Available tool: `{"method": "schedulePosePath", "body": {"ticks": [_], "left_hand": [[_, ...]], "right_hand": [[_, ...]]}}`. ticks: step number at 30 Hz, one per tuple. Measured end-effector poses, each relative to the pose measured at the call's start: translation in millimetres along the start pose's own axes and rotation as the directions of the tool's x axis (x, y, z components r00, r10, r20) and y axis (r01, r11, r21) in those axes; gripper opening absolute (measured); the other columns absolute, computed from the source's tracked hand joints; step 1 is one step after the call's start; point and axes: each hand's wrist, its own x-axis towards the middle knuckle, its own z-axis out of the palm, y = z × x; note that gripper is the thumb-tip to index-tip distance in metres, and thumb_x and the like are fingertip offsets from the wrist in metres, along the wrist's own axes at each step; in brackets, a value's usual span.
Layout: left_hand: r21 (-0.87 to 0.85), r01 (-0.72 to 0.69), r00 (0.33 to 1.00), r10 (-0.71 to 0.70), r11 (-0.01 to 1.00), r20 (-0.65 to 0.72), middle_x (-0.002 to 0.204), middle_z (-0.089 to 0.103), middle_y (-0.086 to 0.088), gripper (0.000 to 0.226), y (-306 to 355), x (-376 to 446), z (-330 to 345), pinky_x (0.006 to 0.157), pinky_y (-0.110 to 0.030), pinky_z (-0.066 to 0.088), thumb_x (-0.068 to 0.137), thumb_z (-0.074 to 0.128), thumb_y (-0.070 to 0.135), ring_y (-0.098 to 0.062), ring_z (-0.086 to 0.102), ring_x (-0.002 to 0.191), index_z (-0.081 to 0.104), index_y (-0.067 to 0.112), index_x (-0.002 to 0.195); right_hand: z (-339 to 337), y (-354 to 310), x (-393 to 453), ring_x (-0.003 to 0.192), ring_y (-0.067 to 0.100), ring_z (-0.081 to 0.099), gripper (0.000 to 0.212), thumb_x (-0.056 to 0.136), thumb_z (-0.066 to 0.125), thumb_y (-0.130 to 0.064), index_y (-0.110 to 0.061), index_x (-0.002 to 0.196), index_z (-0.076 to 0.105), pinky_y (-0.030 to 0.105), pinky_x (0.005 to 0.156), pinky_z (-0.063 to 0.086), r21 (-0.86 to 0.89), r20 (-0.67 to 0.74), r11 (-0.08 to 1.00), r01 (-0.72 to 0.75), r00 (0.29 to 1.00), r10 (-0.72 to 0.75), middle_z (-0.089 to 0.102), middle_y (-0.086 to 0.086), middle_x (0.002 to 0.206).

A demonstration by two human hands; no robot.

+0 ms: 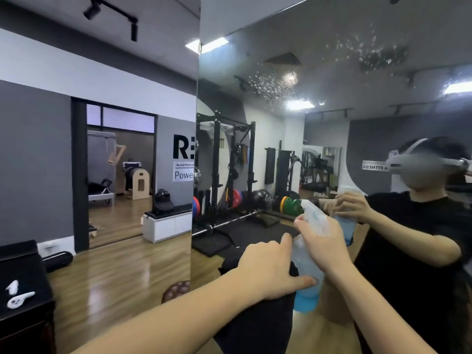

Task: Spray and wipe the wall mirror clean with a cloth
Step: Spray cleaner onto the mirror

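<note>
A droplet-speckled wall mirror (332,72) faces an upright, blue-filled translucent spray bottle (307,272) beside a draped black cloth (258,325).

Open mirror (332,60) face above; spray bottle (307,272) and cloth (258,325) crowding below.

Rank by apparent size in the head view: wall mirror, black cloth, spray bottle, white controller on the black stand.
1. wall mirror, fills most of the frame.
2. black cloth, though nearness to the camera enlarges it.
3. spray bottle, partly hidden by both hands.
4. white controller, clearly smallest.
</note>
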Motion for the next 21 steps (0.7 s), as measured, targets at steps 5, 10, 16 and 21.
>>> {"method": "schedulePosePath", "body": {"ticks": [5,10,16,21], "left_hand": [[-0.041,-0.061,0.998,0.062,0.997,0.021,0.099,0.066,-0.004,0.088,-15.2,-20.4,4.1,0.071,-0.043,0.045,0.082,0.058,0.082,-0.033,0.067,0.093,0.038,0.015,0.134],[-0.169,-0.079,0.993,0.092,0.982,0.072,0.105,0.067,0.0,0.087,-29.7,-37.5,13.5,0.074,-0.045,0.056,0.076,0.059,0.086,-0.029,0.068,0.089,0.041,0.021,0.131],[-0.205,-0.1,0.985,0.125,0.974,0.115,0.108,0.068,-0.001,0.091,-33.0,-51.9,19.5,0.071,-0.043,0.051,0.08,0.059,0.083,-0.028,0.068,0.094,0.039,0.018,0.14],[-0.317,-0.127,0.982,0.163,0.94,0.091,0.123,0.067,0.002,0.095,-26.2,-57.2,10.8,0.079,-0.038,0.051,0.086,0.061,0.075,-0.022,0.067,0.105,0.025,0.024,0.157]], "right_hand": [[15.3,-12.3,-30.5,0.065,0.028,0.058,0.019,0.09,0.066,-0.011,-0.006,0.072,0.061,0.049,0.066,0.049,-0.114,-0.03,0.993,-0.011,1.0,0.008,0.061,0.011,0.065],[25.4,-22.9,-54.1,0.074,0.013,0.062,0.011,0.091,0.069,-0.011,-0.009,0.081,0.066,0.026,0.071,0.049,-0.141,-0.049,0.989,-0.047,0.998,0.04,0.065,0.004,0.075],[30.1,-27.8,-73.1,0.063,0.012,0.06,0.017,0.09,0.069,-0.012,-0.017,0.073,0.066,0.036,0.063,0.049,-0.189,-0.087,0.978,-0.084,0.994,0.069,0.064,0.001,0.067],[21.5,-41.7,-82.0,0.07,0.02,0.063,0.013,0.092,0.069,-0.017,-0.018,0.08,0.064,0.051,0.07,0.054,-0.174,-0.207,0.983,-0.059,0.978,0.022,0.064,0.001,0.071]]}}
